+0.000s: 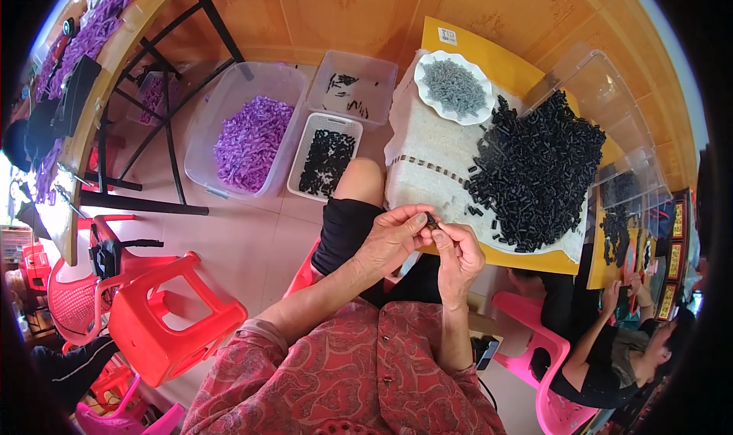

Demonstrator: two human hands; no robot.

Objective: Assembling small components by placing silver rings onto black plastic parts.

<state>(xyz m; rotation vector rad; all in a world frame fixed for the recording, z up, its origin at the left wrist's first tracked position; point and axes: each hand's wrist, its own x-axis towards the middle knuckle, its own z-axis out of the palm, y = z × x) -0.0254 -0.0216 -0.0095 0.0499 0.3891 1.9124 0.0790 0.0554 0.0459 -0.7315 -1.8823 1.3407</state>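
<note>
The hands (393,238) partly hide a dark piece (431,221) too small to identify.

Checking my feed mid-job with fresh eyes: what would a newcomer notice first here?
First, the big heap of small black tubular pieces on the white cloth at right, with a scalloped white plate of grey pieces beside it. Next, the bright purple pieces in the clear plastic tub on the floor at left. Near the centre, the left hand and right hand hold a small dark piece between them.
</note>
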